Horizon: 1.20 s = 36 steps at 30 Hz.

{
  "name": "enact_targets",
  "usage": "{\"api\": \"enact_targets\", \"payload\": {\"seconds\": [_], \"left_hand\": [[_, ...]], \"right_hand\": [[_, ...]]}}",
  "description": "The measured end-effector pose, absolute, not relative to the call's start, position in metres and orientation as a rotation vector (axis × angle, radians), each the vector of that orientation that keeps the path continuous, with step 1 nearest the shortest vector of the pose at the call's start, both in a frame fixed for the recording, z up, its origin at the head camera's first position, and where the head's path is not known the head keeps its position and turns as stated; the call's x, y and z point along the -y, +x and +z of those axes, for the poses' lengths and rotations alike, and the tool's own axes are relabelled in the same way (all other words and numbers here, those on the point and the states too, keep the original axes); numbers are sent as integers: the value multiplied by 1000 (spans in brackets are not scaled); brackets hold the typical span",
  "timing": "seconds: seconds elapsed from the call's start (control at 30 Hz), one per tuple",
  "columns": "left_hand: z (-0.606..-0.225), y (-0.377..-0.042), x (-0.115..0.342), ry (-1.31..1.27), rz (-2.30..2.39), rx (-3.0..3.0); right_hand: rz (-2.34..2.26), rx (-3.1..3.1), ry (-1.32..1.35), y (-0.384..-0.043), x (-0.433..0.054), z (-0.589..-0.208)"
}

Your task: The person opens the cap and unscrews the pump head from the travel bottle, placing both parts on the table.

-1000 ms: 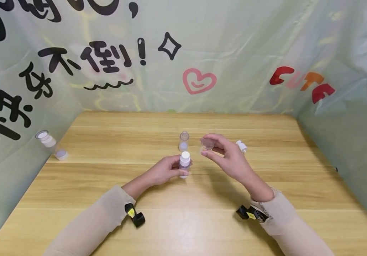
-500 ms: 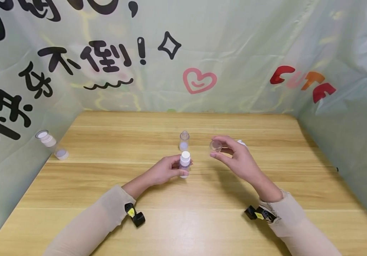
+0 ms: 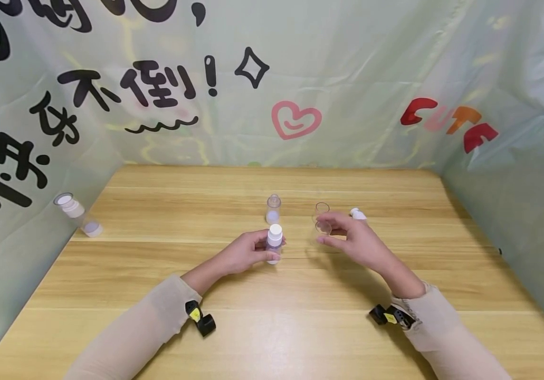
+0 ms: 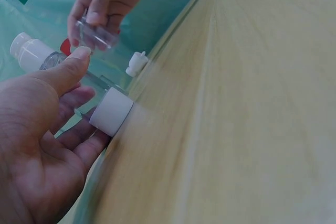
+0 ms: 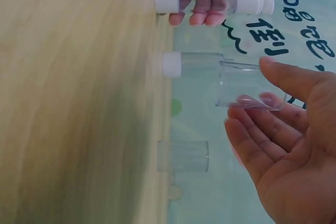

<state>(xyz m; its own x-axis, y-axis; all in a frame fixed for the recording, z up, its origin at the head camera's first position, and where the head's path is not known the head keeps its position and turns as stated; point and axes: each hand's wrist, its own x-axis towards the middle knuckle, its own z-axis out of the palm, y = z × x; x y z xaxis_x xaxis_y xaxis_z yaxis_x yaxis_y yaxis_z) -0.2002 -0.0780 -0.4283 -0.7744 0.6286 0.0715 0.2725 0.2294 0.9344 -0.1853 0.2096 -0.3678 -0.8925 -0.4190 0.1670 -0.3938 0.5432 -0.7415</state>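
In the head view my left hand (image 3: 248, 253) grips a small clear bottle (image 3: 274, 244) with a white pump top and white base. The left wrist view shows the thumb on one side of this upright bottle and the fingers round the other. To the right, my right hand (image 3: 359, 240) holds a clear cylindrical cap (image 5: 252, 85) between thumb and fingertips, above the table. A second clear cap (image 5: 182, 156) stands on the table just behind it. Behind the left hand's bottle stands another clear bottle (image 3: 273, 210) with a white base and no pump top.
A white pump top (image 3: 358, 214) lies on the wooden table (image 3: 272, 338) beyond the right hand. At the far left edge stands a complete bottle (image 3: 77, 214) with its clear cap on. Printed curtains (image 3: 347, 68) enclose the back and sides.
My right hand has moved right with the clear cap, then lower over the table. The second clear cap now shows behind it. The left hand and its bottle have stayed put.
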Motion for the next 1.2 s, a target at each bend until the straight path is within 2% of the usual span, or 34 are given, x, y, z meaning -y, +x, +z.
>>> {"api": "enact_targets", "payload": {"seconds": [0.6, 1.2], "left_hand": [[-426, -200, 77, 825, 1544, -2196], [-429, -200, 78, 835, 1567, -2188]], "right_hand": [[-915, -2696, -779, -192, -223, -377], [-886, -2624, -780, -193, -236, -377]]}}
